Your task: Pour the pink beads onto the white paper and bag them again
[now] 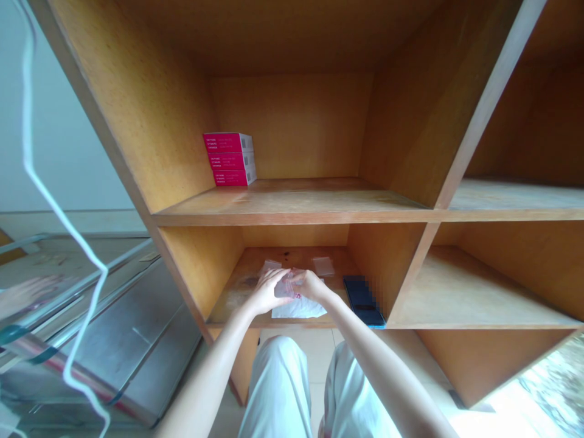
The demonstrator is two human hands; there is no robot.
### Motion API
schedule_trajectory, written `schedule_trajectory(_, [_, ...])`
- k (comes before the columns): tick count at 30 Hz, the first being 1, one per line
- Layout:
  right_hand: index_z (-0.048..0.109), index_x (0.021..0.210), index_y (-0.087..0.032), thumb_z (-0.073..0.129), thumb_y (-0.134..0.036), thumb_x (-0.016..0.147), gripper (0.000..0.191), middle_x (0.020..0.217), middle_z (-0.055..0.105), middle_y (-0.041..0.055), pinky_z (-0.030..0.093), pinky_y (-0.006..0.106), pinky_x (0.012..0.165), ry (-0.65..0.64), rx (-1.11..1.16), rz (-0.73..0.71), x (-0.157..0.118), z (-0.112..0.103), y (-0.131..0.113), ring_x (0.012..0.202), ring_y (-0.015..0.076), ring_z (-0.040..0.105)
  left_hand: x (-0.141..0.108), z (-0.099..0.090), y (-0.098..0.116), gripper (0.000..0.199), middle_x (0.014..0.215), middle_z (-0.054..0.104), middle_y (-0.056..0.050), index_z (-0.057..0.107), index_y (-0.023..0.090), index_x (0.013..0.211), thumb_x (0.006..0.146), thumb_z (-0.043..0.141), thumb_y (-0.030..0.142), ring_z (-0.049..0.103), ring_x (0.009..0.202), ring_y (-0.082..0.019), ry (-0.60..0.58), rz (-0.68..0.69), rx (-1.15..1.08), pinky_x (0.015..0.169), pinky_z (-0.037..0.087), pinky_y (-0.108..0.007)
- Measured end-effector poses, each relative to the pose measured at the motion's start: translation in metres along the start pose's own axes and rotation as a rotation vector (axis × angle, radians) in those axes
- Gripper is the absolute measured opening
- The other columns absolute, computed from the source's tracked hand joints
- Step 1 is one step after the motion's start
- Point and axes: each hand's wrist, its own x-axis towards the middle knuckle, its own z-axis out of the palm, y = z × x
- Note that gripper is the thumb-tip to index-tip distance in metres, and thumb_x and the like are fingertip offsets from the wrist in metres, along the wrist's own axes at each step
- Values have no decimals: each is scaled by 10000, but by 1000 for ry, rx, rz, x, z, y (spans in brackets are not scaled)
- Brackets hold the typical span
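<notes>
My left hand (267,294) is over the lower shelf, its fingers curled and thumb bent inward around a small clear plastic bag (285,288). My right hand (309,286) meets it from the other side, fingertips pinched together on the bag's upper edge. The bag looks thin and see-through, and its contents are too small to make out. Beneath both hands lies a white sheet or flat bag (296,311) with some red print. Behind my left fingers is a clear flat packet (272,264), partly covered. Another clear packet (323,266) lies beyond my right hand.
A dark phone (364,301) lies on the lower shelf's right side. Three stacked pink boxes (228,159) stand on the upper shelf (314,198). The wooden divider (413,277) bounds my right. A metal-framed rack (132,328) and a white cable (75,225) are at left.
</notes>
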Motion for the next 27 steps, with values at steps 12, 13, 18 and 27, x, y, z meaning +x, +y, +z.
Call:
schedule_trajectory(12, [691,820,-179,630,-237,658,183,829,677,27,448,228,644,-94,71,-72,-2,2,3,742,164,611,1,2,-8,633,1124,561,-47,511,275,1123,535,732,349,486,1064,-261,5,34,66,987,288,-434])
schedule_trajectory(13, [692,821,-185,635,-243,653,187,825,678,23,451,230,651,-101,63,-66,-2,2,4,748,166,612,1,3,-9,615,1112,567,-45,515,273,1114,541,728,337,492,1053,-256,7,38,65,991,281,-435])
schedule_trajectory(18, [688,850,-191,634,-280,659,218,817,680,24,455,238,647,-132,66,-42,-4,2,4,745,169,611,-1,5,-7,516,1086,582,-42,532,264,1067,580,701,296,504,1031,-237,7,35,55,1011,244,-439])
schedule_trajectory(27, [653,816,-142,516,-282,741,210,888,658,82,455,275,724,257,205,131,-7,3,30,811,173,606,-6,16,-19,320,972,634,-31,563,248,976,677,627,342,559,944,-211,198,-48,77,967,295,-431])
